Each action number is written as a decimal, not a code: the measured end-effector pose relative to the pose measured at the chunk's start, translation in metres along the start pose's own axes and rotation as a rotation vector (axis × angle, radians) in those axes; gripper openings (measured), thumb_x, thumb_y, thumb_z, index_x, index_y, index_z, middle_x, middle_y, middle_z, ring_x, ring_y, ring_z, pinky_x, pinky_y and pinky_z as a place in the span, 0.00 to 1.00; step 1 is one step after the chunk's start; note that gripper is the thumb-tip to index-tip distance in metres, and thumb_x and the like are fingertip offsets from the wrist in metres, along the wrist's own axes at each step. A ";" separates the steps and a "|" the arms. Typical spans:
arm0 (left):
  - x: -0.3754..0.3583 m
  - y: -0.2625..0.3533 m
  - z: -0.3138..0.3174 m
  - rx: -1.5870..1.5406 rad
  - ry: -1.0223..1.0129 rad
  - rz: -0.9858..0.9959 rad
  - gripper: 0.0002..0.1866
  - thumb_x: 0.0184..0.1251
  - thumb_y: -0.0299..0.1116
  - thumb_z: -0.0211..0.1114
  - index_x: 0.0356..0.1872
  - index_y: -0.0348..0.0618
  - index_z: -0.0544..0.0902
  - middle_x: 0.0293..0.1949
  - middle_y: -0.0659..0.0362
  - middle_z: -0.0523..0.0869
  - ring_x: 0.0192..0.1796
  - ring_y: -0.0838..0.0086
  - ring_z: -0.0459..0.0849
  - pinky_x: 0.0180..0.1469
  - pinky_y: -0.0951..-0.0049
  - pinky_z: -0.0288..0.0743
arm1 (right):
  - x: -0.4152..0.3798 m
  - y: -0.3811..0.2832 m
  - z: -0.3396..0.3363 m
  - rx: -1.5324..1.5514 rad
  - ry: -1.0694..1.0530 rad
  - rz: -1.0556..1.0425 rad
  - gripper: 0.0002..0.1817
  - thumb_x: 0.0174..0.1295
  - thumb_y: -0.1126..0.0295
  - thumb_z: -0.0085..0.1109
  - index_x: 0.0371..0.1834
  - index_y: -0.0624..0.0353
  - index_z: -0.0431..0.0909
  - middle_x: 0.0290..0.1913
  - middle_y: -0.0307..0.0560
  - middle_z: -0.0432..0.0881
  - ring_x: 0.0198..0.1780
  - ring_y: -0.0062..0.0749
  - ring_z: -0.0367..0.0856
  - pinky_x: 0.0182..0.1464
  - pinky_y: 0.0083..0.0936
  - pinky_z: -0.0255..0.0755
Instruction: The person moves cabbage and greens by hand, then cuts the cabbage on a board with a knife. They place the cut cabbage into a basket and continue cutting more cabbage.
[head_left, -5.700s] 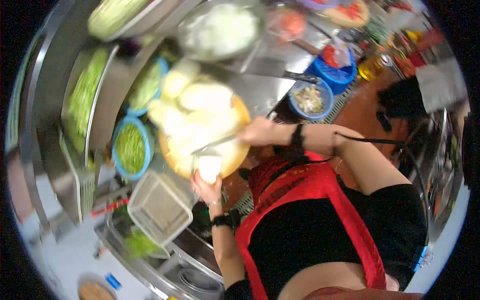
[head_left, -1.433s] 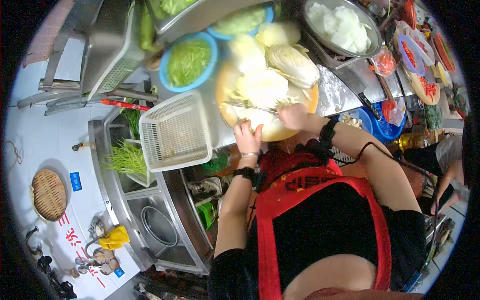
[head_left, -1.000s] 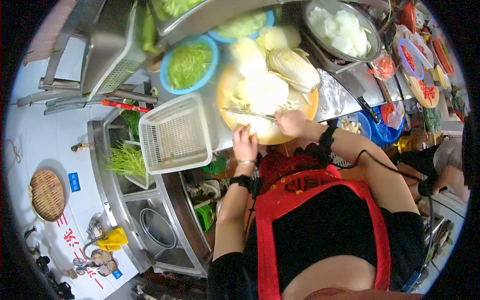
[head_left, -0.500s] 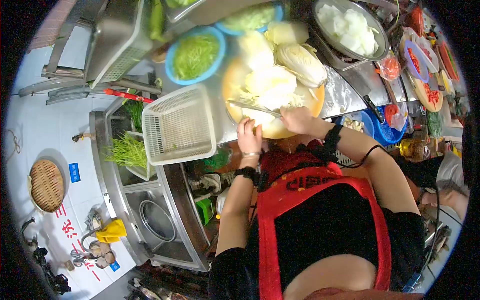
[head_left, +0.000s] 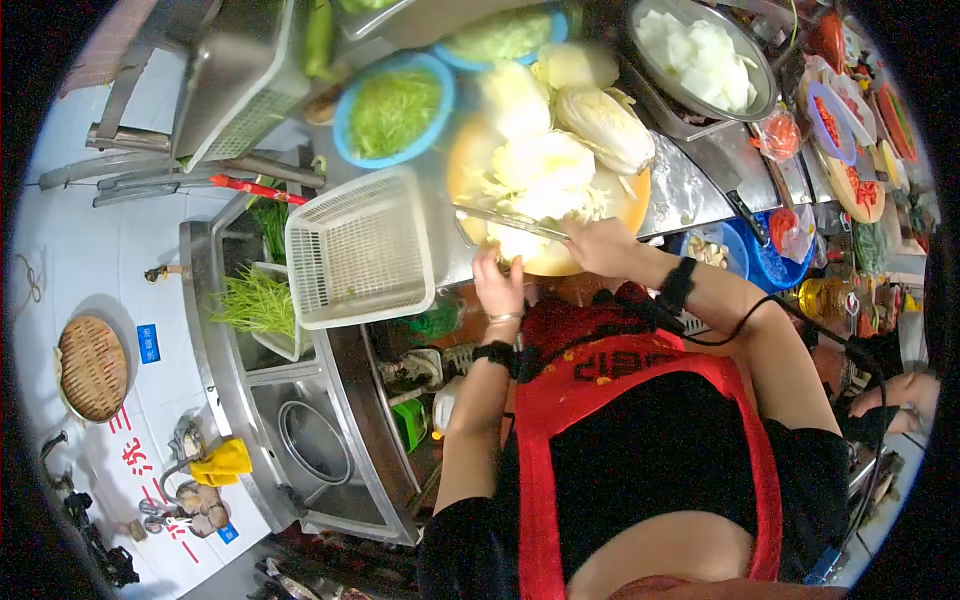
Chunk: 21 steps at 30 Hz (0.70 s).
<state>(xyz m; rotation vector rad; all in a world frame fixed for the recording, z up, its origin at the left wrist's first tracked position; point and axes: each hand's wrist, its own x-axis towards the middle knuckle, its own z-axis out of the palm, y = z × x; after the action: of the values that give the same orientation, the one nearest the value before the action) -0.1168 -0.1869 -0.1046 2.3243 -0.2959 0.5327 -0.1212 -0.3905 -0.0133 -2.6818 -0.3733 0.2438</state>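
My right hand (head_left: pixel 598 246) is wrapped round the handle of a kitchen knife (head_left: pixel 510 221), whose blade points left across the board. At the near left edge of the round yellow cutting board (head_left: pixel 625 212), my left hand (head_left: pixel 498 282) has its fingers curled against a pale piece of Chinese cabbage (head_left: pixel 520 243), close to the blade. Cut cabbage (head_left: pixel 545 165), washed out by glare, lies just beyond the knife. A whole Chinese cabbage (head_left: pixel 605 130) rests at the back right of the board.
Left of the board stands a white plastic basket (head_left: pixel 425 250). Behind it is a blue-rimmed bowl of shredded greens (head_left: pixel 395 112). A steel bowl of white chunks (head_left: pixel 695 62) is at the back right, near another knife (head_left: pixel 745 218). A sink (head_left: pixel 315 440) is at lower left.
The knife blade has turned slightly and shifted a little toward me. My left hand has dropped slightly toward the board's near edge.
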 end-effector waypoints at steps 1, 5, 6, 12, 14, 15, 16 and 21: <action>-0.003 0.002 -0.002 -0.085 0.065 -0.070 0.15 0.52 0.31 0.65 0.42 0.40 0.77 0.43 0.48 0.77 0.49 0.54 0.73 0.53 0.61 0.66 | -0.010 -0.008 -0.016 -0.012 -0.042 0.031 0.13 0.61 0.62 0.44 0.36 0.62 0.69 0.22 0.53 0.79 0.24 0.49 0.79 0.26 0.42 0.72; -0.008 0.000 -0.008 0.039 -0.097 -0.095 0.14 0.52 0.34 0.66 0.39 0.40 0.78 0.44 0.51 0.77 0.49 0.55 0.74 0.53 0.62 0.67 | -0.011 -0.011 -0.004 0.039 -0.131 0.048 0.14 0.61 0.62 0.44 0.37 0.64 0.69 0.23 0.54 0.79 0.25 0.48 0.79 0.26 0.40 0.72; -0.009 -0.001 -0.005 0.037 -0.100 -0.092 0.14 0.52 0.34 0.66 0.39 0.40 0.78 0.44 0.51 0.77 0.49 0.55 0.74 0.53 0.62 0.67 | -0.006 -0.007 0.011 0.039 -0.129 0.052 0.14 0.61 0.62 0.44 0.37 0.64 0.69 0.23 0.54 0.79 0.25 0.48 0.79 0.26 0.40 0.72; -0.006 -0.001 -0.006 0.072 -0.089 -0.052 0.14 0.53 0.35 0.66 0.38 0.39 0.78 0.43 0.49 0.77 0.49 0.56 0.74 0.50 0.61 0.69 | -0.004 -0.010 0.001 0.010 -0.044 0.008 0.10 0.58 0.67 0.45 0.35 0.62 0.70 0.23 0.53 0.79 0.25 0.46 0.80 0.25 0.39 0.72; -0.011 0.003 -0.014 -0.053 0.012 -0.142 0.13 0.52 0.33 0.66 0.38 0.39 0.78 0.43 0.51 0.78 0.49 0.56 0.74 0.50 0.62 0.69 | -0.015 -0.018 -0.011 0.015 -0.075 0.023 0.10 0.57 0.67 0.45 0.34 0.63 0.70 0.23 0.52 0.79 0.25 0.45 0.80 0.25 0.39 0.72; -0.014 -0.001 -0.014 0.001 0.015 -0.140 0.13 0.52 0.32 0.67 0.37 0.40 0.78 0.41 0.51 0.78 0.48 0.55 0.74 0.50 0.62 0.69 | -0.019 -0.020 -0.012 0.025 -0.105 0.045 0.09 0.56 0.68 0.46 0.33 0.63 0.71 0.22 0.52 0.78 0.25 0.45 0.80 0.25 0.38 0.72; -0.016 -0.004 -0.013 0.002 0.010 -0.145 0.13 0.52 0.32 0.67 0.37 0.40 0.78 0.41 0.51 0.78 0.48 0.55 0.74 0.50 0.62 0.69 | -0.018 -0.020 -0.003 0.027 -0.112 0.047 0.09 0.56 0.68 0.46 0.33 0.63 0.71 0.22 0.52 0.78 0.25 0.45 0.80 0.25 0.38 0.72; -0.014 -0.014 -0.002 0.066 -0.035 -0.084 0.15 0.51 0.32 0.67 0.39 0.40 0.76 0.37 0.51 0.78 0.47 0.55 0.75 0.51 0.61 0.67 | 0.003 -0.004 0.042 0.021 0.112 -0.076 0.10 0.58 0.65 0.47 0.34 0.60 0.71 0.22 0.54 0.77 0.25 0.46 0.78 0.26 0.39 0.72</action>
<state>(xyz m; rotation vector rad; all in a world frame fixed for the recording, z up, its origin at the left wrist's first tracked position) -0.1247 -0.1749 -0.1181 2.3999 -0.1983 0.4670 -0.1286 -0.3705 -0.0494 -2.6404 -0.4338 0.0737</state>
